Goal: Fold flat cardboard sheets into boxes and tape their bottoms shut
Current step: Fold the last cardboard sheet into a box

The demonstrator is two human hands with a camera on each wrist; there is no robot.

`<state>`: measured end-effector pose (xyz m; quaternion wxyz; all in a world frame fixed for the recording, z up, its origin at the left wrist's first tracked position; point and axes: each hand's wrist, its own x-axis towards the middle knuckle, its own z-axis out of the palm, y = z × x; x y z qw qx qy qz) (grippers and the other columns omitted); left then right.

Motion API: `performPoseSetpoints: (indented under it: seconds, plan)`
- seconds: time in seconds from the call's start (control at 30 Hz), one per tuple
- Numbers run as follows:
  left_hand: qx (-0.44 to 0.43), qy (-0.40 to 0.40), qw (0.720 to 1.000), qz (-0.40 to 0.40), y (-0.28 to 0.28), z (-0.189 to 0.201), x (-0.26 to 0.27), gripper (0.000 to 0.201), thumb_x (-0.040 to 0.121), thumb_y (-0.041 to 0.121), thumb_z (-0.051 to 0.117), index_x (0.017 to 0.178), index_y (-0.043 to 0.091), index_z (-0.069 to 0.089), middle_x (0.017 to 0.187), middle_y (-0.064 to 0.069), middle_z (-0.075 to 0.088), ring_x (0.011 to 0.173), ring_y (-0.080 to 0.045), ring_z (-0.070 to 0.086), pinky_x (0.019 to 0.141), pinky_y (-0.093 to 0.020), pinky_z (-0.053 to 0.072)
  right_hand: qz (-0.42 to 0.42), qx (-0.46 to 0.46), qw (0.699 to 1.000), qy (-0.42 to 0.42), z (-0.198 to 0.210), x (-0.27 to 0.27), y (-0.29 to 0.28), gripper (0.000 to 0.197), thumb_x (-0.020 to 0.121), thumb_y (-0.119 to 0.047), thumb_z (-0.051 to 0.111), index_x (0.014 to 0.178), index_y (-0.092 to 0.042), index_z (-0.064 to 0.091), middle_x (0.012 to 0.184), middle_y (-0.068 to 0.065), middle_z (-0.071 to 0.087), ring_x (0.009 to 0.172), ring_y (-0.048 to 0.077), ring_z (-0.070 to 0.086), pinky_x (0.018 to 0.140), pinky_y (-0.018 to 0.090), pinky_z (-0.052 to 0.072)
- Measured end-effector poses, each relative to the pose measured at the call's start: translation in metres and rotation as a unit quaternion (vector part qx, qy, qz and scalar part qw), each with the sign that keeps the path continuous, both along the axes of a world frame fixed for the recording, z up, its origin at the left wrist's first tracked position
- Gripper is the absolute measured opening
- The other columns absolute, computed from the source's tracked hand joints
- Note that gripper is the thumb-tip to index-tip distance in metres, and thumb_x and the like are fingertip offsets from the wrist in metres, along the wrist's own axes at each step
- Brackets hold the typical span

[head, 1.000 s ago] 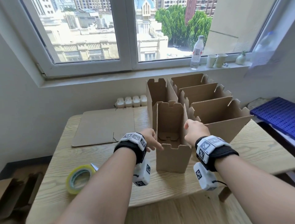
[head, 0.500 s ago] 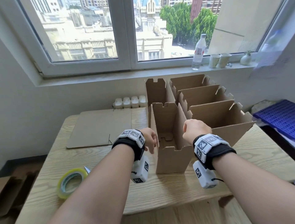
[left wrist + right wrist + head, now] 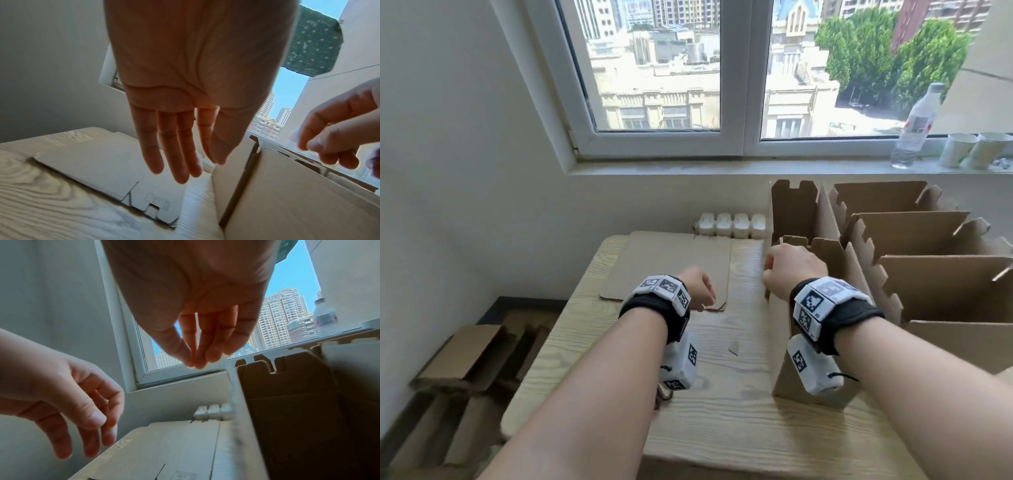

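Observation:
An upright folded cardboard box [image 3: 782, 373] stands on the wooden table [image 3: 722, 428], open end up. My right hand [image 3: 768, 274] hovers at its upper left edge with fingers loosely curled; in the right wrist view the right hand [image 3: 195, 365] holds nothing, with the box [image 3: 287, 402] just to its right. A flat cardboard sheet [image 3: 674, 260] lies at the table's back left. My left hand [image 3: 705, 298] hangs over its near edge. The left wrist view shows the left hand [image 3: 185, 170] with straight, empty fingers above the sheet [image 3: 107, 172].
Several more folded boxes [image 3: 928, 284] crowd the back right of the table. A water bottle [image 3: 914, 126] and paper cups [image 3: 959, 149] stand on the sill. A small cardboard scrap [image 3: 733, 347] lies on the table. Flat cardboard is stacked on the floor [image 3: 458, 353] to the left.
Both hands have come off the box they flanked and shifted left toward the flat sheet. My view has swung left; the tape roll is out of sight.

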<state>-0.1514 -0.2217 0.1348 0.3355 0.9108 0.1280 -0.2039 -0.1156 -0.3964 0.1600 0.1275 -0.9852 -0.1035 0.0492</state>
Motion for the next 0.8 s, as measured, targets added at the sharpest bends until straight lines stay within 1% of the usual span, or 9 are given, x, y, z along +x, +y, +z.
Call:
performPoseSetpoints:
  seconds: [0.07,0.17,0.27,0.33,0.4,0.53,0.6,0.67,0.8]
  plan:
    - [0.0,-0.008,1.0,0.017,0.022,-0.008,0.005,0.023,0.09,0.002,0.057,0.071,0.015,0.056,0.067,-0.001,0.057,0.06,-0.011,0.056,0.039,-0.015,0.043,0.011,0.0,1.0,0.006,-0.006,0.006,0.021,0.016,0.083,-0.018,0.052,0.092,-0.022,0.065,0.094,0.002,0.064,0.088,0.023,0.062,0.081,0.037,0.054]
    - [0.016,-0.016,0.999,0.03,0.058,-0.022,0.015,0.017,0.088,0.007,0.059,0.075,0.019,0.061,0.074,-0.003,0.065,0.072,-0.018,0.064,0.058,-0.021,0.048,0.019,-0.005,1.0,0.014,-0.017,0.019,0.051,0.015,0.084,-0.019,0.054,0.091,-0.021,0.066,0.093,0.002,0.065,0.085,0.022,0.063,0.077,0.036,0.055]
    - [0.035,-0.028,0.998,0.052,0.099,-0.039,0.025,0.021,0.085,0.01,0.061,0.067,0.021,0.058,0.069,0.0,0.065,0.075,-0.02,0.065,0.074,-0.026,0.052,0.007,-0.016,0.999,0.029,-0.032,0.032,0.08,0.016,0.083,-0.018,0.053,0.091,-0.023,0.066,0.093,0.001,0.064,0.087,0.022,0.062,0.072,0.031,0.051]
    - [0.038,-0.025,0.996,0.072,0.131,-0.052,0.035,0.022,0.083,0.011,0.061,0.064,0.022,0.057,0.067,0.001,0.064,0.08,-0.023,0.068,0.078,-0.029,0.054,-0.004,-0.023,0.999,0.046,-0.046,0.042,0.1,0.016,0.084,-0.019,0.052,0.091,-0.025,0.065,0.094,0.0,0.064,0.088,0.021,0.061,0.074,0.031,0.051]
    - [0.031,-0.019,0.995,0.091,0.158,-0.063,0.042,0.021,0.082,0.011,0.061,0.065,0.023,0.057,0.073,-0.002,0.066,0.088,-0.025,0.069,0.081,-0.032,0.056,-0.021,-0.024,0.997,0.073,-0.061,0.048,0.11,0.016,0.083,-0.019,0.051,0.089,-0.026,0.064,0.094,-0.001,0.064,0.086,0.02,0.06,0.073,0.03,0.051]
    - [0.037,-0.018,0.991,0.128,0.225,-0.094,0.068,0.018,0.084,0.014,0.061,0.071,0.025,0.055,0.099,-0.003,0.07,0.097,-0.023,0.066,0.086,-0.031,0.052,-0.067,-0.018,0.99,0.122,-0.1,0.069,0.141,0.015,0.084,-0.019,0.053,0.091,-0.027,0.064,0.099,-0.002,0.065,0.09,0.019,0.06,0.075,0.027,0.047]
    - [0.04,-0.011,0.99,0.138,0.248,-0.112,0.081,0.011,0.084,0.017,0.061,0.082,0.026,0.056,0.107,-0.002,0.067,0.101,-0.023,0.063,0.085,-0.029,0.048,-0.081,-0.018,0.986,0.142,-0.12,0.076,0.152,0.018,0.086,-0.018,0.054,0.1,-0.023,0.065,0.105,-0.001,0.066,0.097,0.019,0.06,0.078,0.026,0.046]
    - [0.041,0.0,0.987,0.153,0.263,-0.132,0.093,0.017,0.084,0.017,0.06,0.1,0.022,0.057,0.114,-0.005,0.063,0.104,-0.024,0.06,0.082,-0.028,0.045,-0.099,-0.016,0.982,0.163,-0.138,0.08,0.162,0.022,0.088,-0.017,0.054,0.107,-0.019,0.064,0.11,0.002,0.065,0.104,0.021,0.059,0.081,0.025,0.043]
    - [0.063,0.006,0.981,0.184,0.272,-0.163,0.115,0.044,0.083,0.018,0.063,0.125,0.018,0.05,0.134,-0.012,0.048,0.125,-0.028,0.045,0.1,-0.033,0.037,-0.144,-0.005,0.974,0.175,-0.165,0.089,0.172,0.029,0.086,-0.018,0.057,0.115,-0.018,0.061,0.118,0.006,0.061,0.11,0.024,0.056,0.09,0.031,0.044]
